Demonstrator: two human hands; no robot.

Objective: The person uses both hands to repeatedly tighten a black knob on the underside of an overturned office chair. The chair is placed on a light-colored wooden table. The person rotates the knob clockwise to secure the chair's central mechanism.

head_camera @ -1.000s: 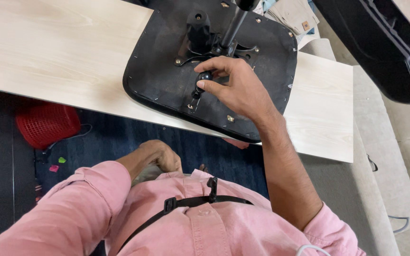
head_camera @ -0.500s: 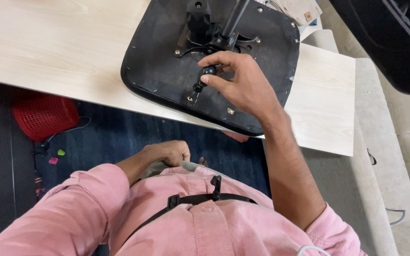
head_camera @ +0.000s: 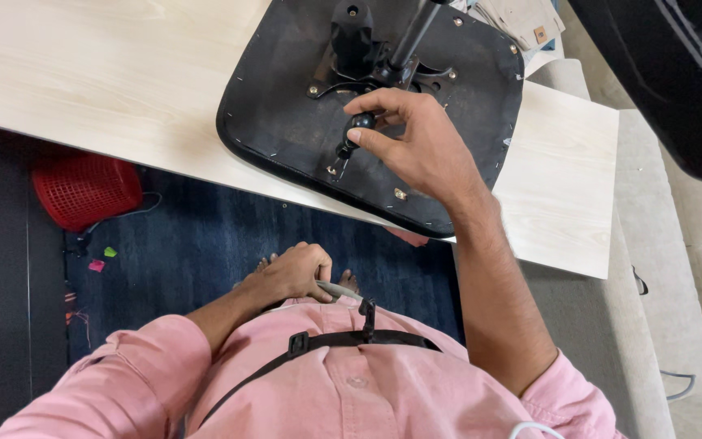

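An upturned black chair seat [head_camera: 286,122] lies on a pale wooden table [head_camera: 107,73], its metal mechanism and gas column [head_camera: 412,36] pointing up. My right hand [head_camera: 420,146] pinches the round black knob [head_camera: 359,122] of the seat's lever between thumb and fingers. My left hand [head_camera: 294,272] is low near my waist, below the table edge, closed around a thin grey tool [head_camera: 339,290] whose tip sticks out to the right.
A red mesh basket [head_camera: 83,191] stands on the dark blue carpet under the table. Part of a black chair [head_camera: 676,73] fills the upper right. A beige sofa [head_camera: 660,268] runs along the right. Folded papers [head_camera: 522,20] lie beyond the seat.
My left hand has moved right toward my waist and its tool now shows. My right hand stays on the knob while the view has shifted slightly.
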